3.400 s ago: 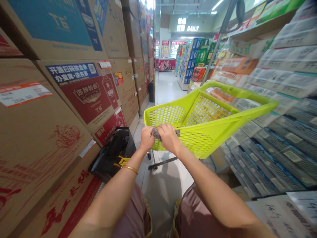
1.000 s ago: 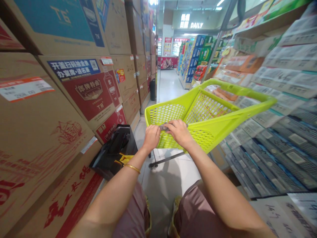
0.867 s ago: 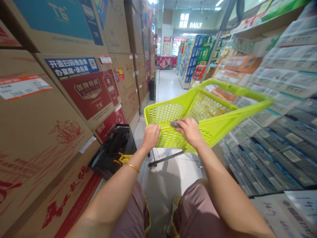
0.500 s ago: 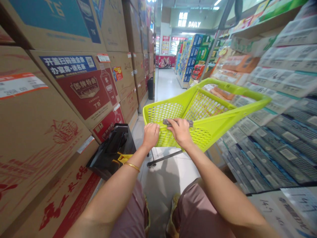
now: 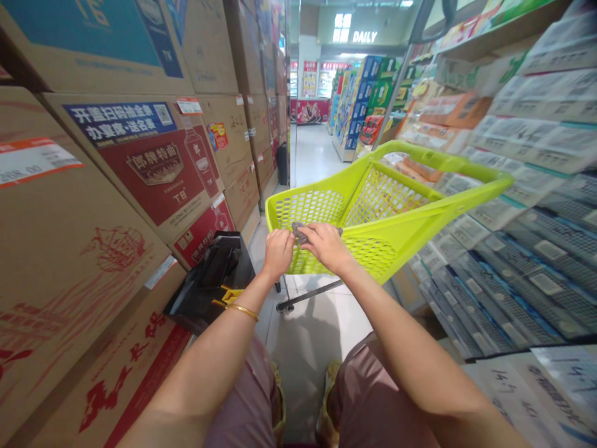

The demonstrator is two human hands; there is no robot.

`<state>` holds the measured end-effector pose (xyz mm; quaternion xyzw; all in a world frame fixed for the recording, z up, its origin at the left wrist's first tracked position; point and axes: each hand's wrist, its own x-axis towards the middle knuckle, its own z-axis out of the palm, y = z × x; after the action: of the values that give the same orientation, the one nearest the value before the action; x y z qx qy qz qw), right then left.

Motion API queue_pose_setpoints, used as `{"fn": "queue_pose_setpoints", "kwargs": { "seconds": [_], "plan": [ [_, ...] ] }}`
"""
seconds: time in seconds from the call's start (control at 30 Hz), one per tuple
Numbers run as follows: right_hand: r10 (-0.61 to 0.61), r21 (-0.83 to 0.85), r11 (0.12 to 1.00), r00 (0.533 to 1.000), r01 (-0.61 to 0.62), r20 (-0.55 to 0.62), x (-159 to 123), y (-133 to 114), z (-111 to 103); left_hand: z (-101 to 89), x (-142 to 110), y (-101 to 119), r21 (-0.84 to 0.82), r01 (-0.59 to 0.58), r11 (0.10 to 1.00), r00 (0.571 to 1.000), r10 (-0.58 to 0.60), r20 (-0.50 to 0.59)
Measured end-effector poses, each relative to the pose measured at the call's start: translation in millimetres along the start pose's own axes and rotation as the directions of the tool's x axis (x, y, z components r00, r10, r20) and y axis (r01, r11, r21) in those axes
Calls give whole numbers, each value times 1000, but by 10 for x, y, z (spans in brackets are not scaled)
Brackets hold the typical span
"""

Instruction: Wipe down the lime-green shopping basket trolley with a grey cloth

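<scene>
A lime-green plastic shopping cart (image 5: 448,214) with perforated basket walls stands in front of me, turned at an angle. My left hand (image 5: 280,249) is closed over the near left corner of its rim. Beside it, my right hand (image 5: 326,246) presses a crumpled grey cloth (image 5: 301,233) against the top of the near side wall. Most of the cloth lies under the right fingers, with bits of it showing at both ends. The two hands are almost touching. Under the basket a dark metal leg and a caster (image 5: 285,306) show.
Stacked cardboard cartons (image 5: 153,168) wall the left side. A black bag (image 5: 212,280) stands on the floor against them. To the right, shelves hold packaged goods (image 5: 532,230). Tiled floor (image 5: 317,152) runs ahead towards a shelf display (image 5: 354,109).
My right hand has slid the grey cloth left along the cart's rim, closer to my left hand. The left hand stays at the corner.
</scene>
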<state>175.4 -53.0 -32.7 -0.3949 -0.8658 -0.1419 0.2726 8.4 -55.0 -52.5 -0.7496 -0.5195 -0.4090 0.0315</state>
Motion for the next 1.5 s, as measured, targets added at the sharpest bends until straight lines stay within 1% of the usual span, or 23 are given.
{"fn": "queue_pose_setpoints", "kwargs": {
  "seconds": [0.17,0.23,0.33,0.4,0.53,0.63,0.7,0.77,0.83,0.9,0.97,1.0,1.03,1.1,1.2,1.33,1.5],
  "plan": [
    [87,59,995,994,-84,-63,-96,200,-87,-22,1,1,1,7,1000,1000,-7,19],
    [148,54,988,983,-143,-104,-167,270,-139,-23,-1,-5,4,8,1000,1000,-8,22],
    [257,41,967,953,-253,-163,-241,286,-183,-16,-6,-10,7,10,1000,1000,-10,21],
    [296,41,955,936,-294,-191,-251,244,-173,-13,-7,-12,7,13,1000,1000,-13,17],
    [314,75,949,921,-305,-229,-212,153,-97,-25,-3,-20,1,21,1000,1000,-21,24],
    [300,155,951,921,-268,-248,-149,96,-81,-44,2,-31,12,24,1000,999,-25,22],
    [289,220,948,914,-231,-283,-77,26,-118,-52,4,-37,23,29,999,999,-29,14],
    [298,307,931,895,-196,-331,17,-75,-176,-55,3,-39,29,30,999,999,-31,12],
    [339,404,897,867,-181,-365,111,-175,-223,-55,-1,-38,28,27,999,1000,-27,13],
    [398,482,855,838,-191,-373,168,-228,-233,-56,-7,-36,26,22,999,1000,-22,16],
    [440,520,826,826,-218,-352,164,-209,-208,-58,-11,-36,25,17,1000,1000,-17,20],
    [438,515,826,836,-229,-331,139,-176,-191,-59,-11,-36,25,15,1000,1000,-15,24],
    [417,488,840,856,-236,-304,102,-134,-174,-60,-10,-36,25,14,1000,1000,-15,26],
    [345,378,895,906,-238,-246,18,-49,-151,-61,-5,-35,23,17,1000,999,-18,29],
    [251,220,952,952,-211,-174,-60,8,-132,-54,3,-30,19,23,1000,999,-23,23],
    [158,198,969,986,-145,-51,-3,-87,-61,-34,12,-37,13,26,1000,1000,-27,14],
    [79,94,992,997,-81,27,106,-228,45,-17,20,-85,2,40,999,999,-40,17]
  ]
}}
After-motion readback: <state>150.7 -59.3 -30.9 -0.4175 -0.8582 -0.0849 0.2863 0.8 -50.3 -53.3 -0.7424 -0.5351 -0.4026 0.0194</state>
